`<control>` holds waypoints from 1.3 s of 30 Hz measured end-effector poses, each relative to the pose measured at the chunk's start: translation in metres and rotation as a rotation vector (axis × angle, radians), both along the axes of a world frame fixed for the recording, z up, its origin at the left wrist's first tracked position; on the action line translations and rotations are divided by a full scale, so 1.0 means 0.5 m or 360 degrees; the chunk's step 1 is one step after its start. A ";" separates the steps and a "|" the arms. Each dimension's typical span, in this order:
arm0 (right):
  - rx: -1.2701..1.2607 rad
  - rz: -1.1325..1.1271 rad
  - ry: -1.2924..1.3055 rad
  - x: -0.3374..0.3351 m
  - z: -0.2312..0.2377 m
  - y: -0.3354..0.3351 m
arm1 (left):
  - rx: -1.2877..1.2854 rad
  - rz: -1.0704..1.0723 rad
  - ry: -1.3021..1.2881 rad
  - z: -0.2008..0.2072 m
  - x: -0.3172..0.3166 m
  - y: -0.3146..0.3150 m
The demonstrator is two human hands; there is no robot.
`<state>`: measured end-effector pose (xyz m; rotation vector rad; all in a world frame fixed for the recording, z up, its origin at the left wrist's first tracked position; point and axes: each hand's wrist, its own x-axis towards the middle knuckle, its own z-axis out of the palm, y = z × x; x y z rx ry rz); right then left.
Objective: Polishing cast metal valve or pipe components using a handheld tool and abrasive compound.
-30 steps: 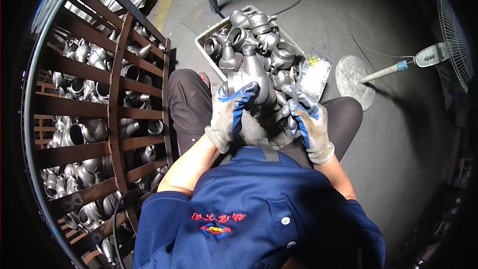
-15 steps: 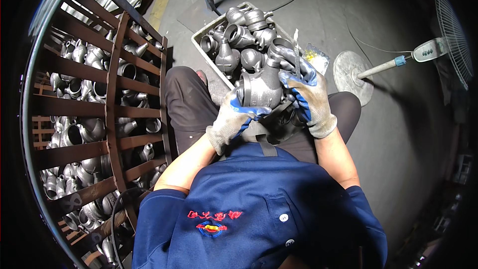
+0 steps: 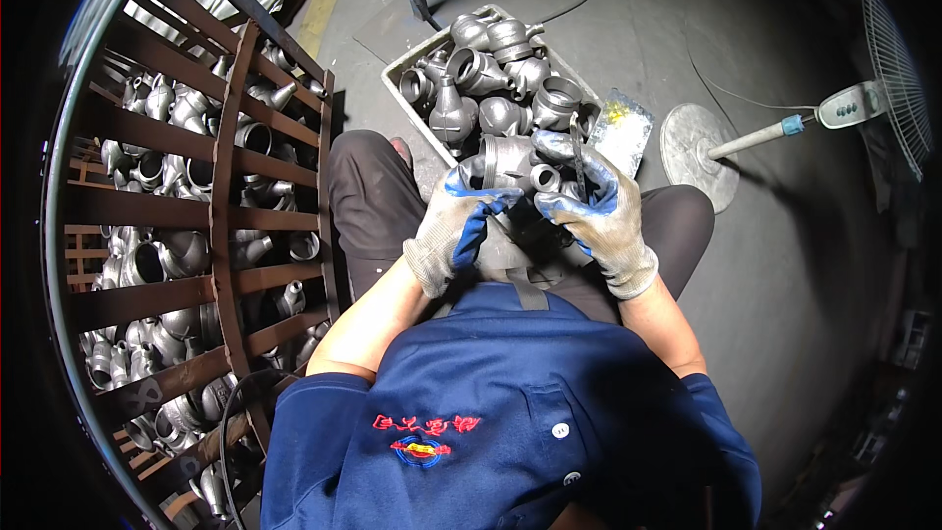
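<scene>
Over my lap, a grey metal casting with a rounded body is held up; a small round spout opening on it faces up. My left hand, in a white and blue work glove, is closed around its left side. My right hand, gloved the same way, is curled at the right side of the casting. A thin dark bar-shaped tool sticks up between its fingers; the tool's lower part is hidden. Just beyond my hands stands a pale crate heaped with similar castings.
To my left is a rusty barred metal cage holding many castings. A standing fan with a round base is on the right. A flat sheet with yellow marks lies beside the crate. Cables run across the grey floor.
The casting has been turned, bringing its small spout opening into view. My right hand has shifted down and left a little, and the tool's raised tip has dropped.
</scene>
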<state>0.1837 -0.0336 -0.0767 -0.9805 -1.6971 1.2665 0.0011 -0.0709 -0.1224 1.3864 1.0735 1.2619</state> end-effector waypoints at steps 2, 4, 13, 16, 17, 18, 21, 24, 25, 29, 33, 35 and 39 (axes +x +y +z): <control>-0.0180 -0.0018 0.0187 0.007 -0.011 -0.006 | -0.0838 0.0069 -0.0822 0.009 0.006 0.000; -0.0354 -0.0045 0.0437 0.010 -0.008 -0.002 | -0.0757 0.0040 -0.0788 0.014 0.003 0.003; -0.0741 -0.0318 0.0606 0.017 -0.026 -0.004 | -0.0679 0.0034 -0.0772 0.034 0.011 0.001; -0.0788 -0.0346 0.0619 0.026 -0.045 -0.006 | -0.0468 0.0058 -0.0303 0.024 0.001 -0.008; -0.0833 -0.0344 0.0603 0.030 -0.053 -0.008 | -0.0321 0.0066 0.0075 0.021 -0.003 -0.011; -0.0832 -0.0344 0.0603 0.029 -0.058 -0.009 | -0.0320 0.0066 0.0075 0.015 -0.002 -0.010; -0.1066 -0.0260 0.0736 0.028 -0.077 -0.015 | -0.0682 0.0175 -0.0629 0.007 0.010 -0.006; -0.1379 -0.0269 0.0832 0.024 -0.068 -0.022 | -0.0643 0.0214 -0.0729 0.015 0.016 -0.003; -0.0950 -0.0256 0.0440 0.018 -0.069 -0.028 | -0.0659 0.0201 -0.0762 0.017 0.016 -0.004; 0.0147 -0.0015 0.0254 0.000 -0.043 -0.029 | -0.0807 0.0168 -0.0654 0.036 0.007 -0.007; 0.0535 0.0188 -0.0223 0.034 -0.070 -0.028 | -0.0702 0.0134 -0.0538 0.031 -0.002 0.000; -0.0314 0.0123 0.0334 0.022 -0.075 -0.034 | -0.0716 0.0124 -0.0616 0.035 -0.003 0.001; -0.1138 0.0074 0.1022 0.013 -0.076 -0.030 | -0.0731 0.0090 -0.0735 0.050 -0.001 0.002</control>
